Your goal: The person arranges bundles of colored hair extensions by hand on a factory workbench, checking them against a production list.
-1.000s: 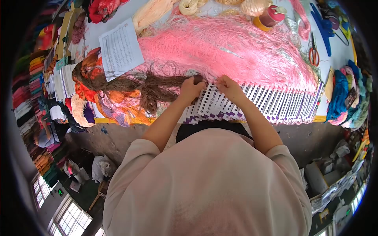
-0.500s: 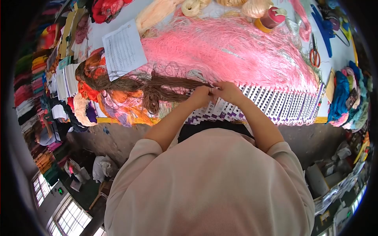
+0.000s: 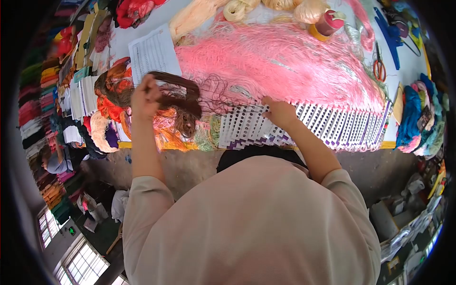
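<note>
My left hand (image 3: 146, 97) is raised at the left beside a printed sheet. Its fingers are curled closed around the end of a brown thread skein (image 3: 192, 97). The skein bends to the right, and loose brown strands (image 3: 221, 99) trail from it towards the cards. My right hand (image 3: 281, 114) rests on a row of white punched thread cards (image 3: 327, 126) with purple marks, thumb and forefinger apart. Pink threads (image 3: 266, 61) fan out from the cards' upper edge across the table. Whether a thread lies under the right fingertips is too small to tell.
The printed sheet (image 3: 154, 54) lies above a heap of orange and red threads (image 3: 166, 130). Cream skeins (image 3: 199, 16) and a pink spool (image 3: 331, 21) stand at the back. Red-handled scissors (image 3: 379, 69) lie at the right, near blue skeins (image 3: 409, 121).
My left hand has moved away from my right hand, far to the left and up, drawing the brown thread with it. My right hand has stayed at the cards, shifting slightly.
</note>
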The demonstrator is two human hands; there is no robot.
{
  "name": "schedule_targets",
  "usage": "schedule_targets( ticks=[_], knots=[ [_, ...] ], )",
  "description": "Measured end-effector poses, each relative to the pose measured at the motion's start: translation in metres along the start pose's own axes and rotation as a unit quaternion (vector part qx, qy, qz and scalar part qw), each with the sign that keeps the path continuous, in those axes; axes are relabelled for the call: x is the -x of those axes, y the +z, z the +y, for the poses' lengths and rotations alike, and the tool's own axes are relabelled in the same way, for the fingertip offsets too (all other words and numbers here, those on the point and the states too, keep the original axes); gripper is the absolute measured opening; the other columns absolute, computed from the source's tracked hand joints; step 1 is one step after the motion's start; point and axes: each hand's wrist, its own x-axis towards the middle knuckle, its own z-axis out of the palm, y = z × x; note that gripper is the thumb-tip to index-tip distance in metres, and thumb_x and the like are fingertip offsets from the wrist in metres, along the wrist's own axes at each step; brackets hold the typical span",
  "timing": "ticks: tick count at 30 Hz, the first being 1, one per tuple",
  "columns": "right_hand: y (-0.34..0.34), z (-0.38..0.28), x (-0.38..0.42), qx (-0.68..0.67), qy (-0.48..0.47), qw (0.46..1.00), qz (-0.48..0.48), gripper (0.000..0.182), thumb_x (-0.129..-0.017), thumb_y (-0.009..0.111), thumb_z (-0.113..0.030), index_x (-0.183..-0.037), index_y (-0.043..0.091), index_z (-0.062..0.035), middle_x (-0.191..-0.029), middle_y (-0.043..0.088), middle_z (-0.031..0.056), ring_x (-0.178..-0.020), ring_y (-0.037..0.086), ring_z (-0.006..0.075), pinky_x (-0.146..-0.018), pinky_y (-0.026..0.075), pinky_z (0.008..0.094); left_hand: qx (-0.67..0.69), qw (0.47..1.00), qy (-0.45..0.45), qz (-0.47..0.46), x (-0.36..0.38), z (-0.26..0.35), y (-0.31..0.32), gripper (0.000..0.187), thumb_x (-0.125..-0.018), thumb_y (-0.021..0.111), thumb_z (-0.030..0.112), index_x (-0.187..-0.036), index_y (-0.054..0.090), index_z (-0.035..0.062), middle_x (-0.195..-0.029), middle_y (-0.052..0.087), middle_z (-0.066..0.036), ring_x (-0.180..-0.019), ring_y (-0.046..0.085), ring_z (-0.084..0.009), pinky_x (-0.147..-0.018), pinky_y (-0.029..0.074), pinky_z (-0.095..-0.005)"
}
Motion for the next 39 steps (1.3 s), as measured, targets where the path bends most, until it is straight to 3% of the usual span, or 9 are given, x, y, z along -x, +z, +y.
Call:
schedule_targets(
  ticks=[4, 8, 10, 11, 12, 15, 18, 36, 39],
  knots=[
    [0.002, -0.008, 0.004, 0.005, 0.016, 1.0, 0.006, 0.041, -0.084, 0.068, -0.031, -0.12, 0.05, -0.0209, -0.09, 0.07, 0.0092, -0.09, 0.067, 0.0315, -0.075, 0.051, 0.0452, -0.319, 0.921, 0.152, 0.163, 0.016, 0.028, 0.01, 0.035, -0.097, 0.053, 0.028, -0.108, 0.059, -0.0042, -0.09, 0.072, -0.016, -0.041, 0.036, -0.0065, -0.039, 0.025, -0.0222],
    [0.0, -0.026, 0.019, -0.038, 0.028, 0.998, 0.04, 0.045, -0.084, 0.068, -0.026, -0.124, 0.05, -0.0174, -0.099, 0.067, 0.013, -0.096, 0.065, 0.0342, -0.078, 0.051, 0.0463, -0.303, 0.946, -0.009, -0.115, 0.047, -0.012, 0.039, 0.039, -0.101, 0.043, 0.029, -0.109, 0.062, -0.0045, -0.096, 0.071, -0.015, -0.047, 0.047, -0.0069, -0.042, 0.028, -0.0211],
    [0.002, -0.042, 0.03, -0.155, -0.05, 0.967, 0.197, 0.045, -0.078, 0.073, -0.015, -0.119, 0.055, -0.0101, -0.095, 0.064, 0.0098, -0.082, 0.062, 0.0255, -0.074, 0.05, 0.0375, -0.14, 0.982, -0.04, -0.121, 0.069, -0.049, 0.078, 0.038, -0.101, 0.044, 0.03, -0.108, 0.063, -0.0032, -0.105, 0.069, -0.018, -0.074, 0.066, -0.0159, -0.057, 0.042, -0.0229],
    [-0.005, -0.059, 0.036, -0.233, -0.067, 0.941, 0.237, 0.041, -0.078, 0.073, -0.013, -0.116, 0.057, -0.0078, -0.094, 0.062, 0.008, -0.079, 0.06, 0.0208, -0.072, 0.05, 0.0336, -0.039, 0.981, -0.066, -0.18, 0.076, -0.062, 0.088, 0.038, -0.101, 0.044, 0.029, -0.107, 0.062, -0.0048, -0.115, 0.065, -0.021, -0.108, 0.063, -0.0291, -0.087, 0.048, -0.0329],
    [-0.014, -0.078, 0.042, -0.359, -0.057, 0.901, 0.237, 0.03, -0.082, 0.072, -0.009, -0.109, 0.06, -0.0036, -0.088, 0.061, 0.0028, -0.076, 0.055, 0.0112, -0.07, 0.047, 0.0261, 0.05, 0.968, -0.082, -0.233, 0.077, -0.076, 0.092, 0.041, -0.102, 0.042, 0.028, -0.111, 0.059, -0.0081, -0.126, 0.058, -0.021, -0.12, 0.054, -0.0345, -0.106, 0.039, -0.0409],
    [-0.054, -0.133, 0.08, -0.561, -0.069, 0.803, 0.188, 0.018, -0.087, 0.067, -0.006, -0.104, 0.062, -0.0026, -0.084, 0.059, -0.0024, -0.072, 0.051, 0.0059, -0.066, 0.043, 0.0213, 0.107, 0.94, -0.096, -0.309, 0.102, -0.085, 0.118, 0.05, -0.103, 0.037, 0.032, -0.131, 0.047, -0.009, -0.138, 0.05, -0.018, -0.128, 0.048, -0.0278, -0.106, 0.039, -0.0403],
    [-0.062, -0.158, 0.096, -0.527, -0.115, 0.814, 0.214, 0.015, -0.087, 0.068, -0.006, -0.101, 0.064, -0.0035, -0.083, 0.06, -0.003, -0.069, 0.049, 0.0039, -0.063, 0.041, 0.0199, 0.094, 0.925, -0.097, -0.354, 0.113, -0.093, 0.124, 0.05, -0.104, 0.036, 0.032, -0.134, 0.047, -0.0058, -0.129, 0.058, -0.015, -0.119, 0.055, -0.024, -0.103, 0.041, -0.0377],
    [-0.039, -0.163, 0.126, -0.569, -0.114, 0.784, 0.222, 0.008, -0.094, 0.061, -0.014, -0.094, 0.061, -0.0063, -0.08, 0.059, -0.0016, -0.063, 0.047, 0.0052, -0.059, 0.039, 0.0201, 0.061, 0.927, -0.093, -0.359, 0.149, -0.094, 0.124, 0.033, -0.097, 0.055, 0.018, -0.121, 0.059, -0.0046, -0.115, 0.064, -0.012, -0.105, 0.06, -0.0199, -0.095, 0.046, -0.0344],
    [-0.049, -0.157, 0.138, -0.674, -0.094, 0.728, 0.088, 0.011, -0.097, 0.056, -0.019, -0.1, 0.058, -0.0083, -0.079, 0.057, -0.002, -0.062, 0.047, 0.0058, -0.061, 0.042, 0.0202, 0.056, 0.941, -0.08, -0.324, 0.143, -0.097, 0.125, 0.027, -0.097, 0.055, 0.017, -0.114, 0.06, -0.003, -0.119, 0.062, -0.015, -0.108, 0.06, -0.0228, -0.095, 0.047, -0.0365]
  ],
)
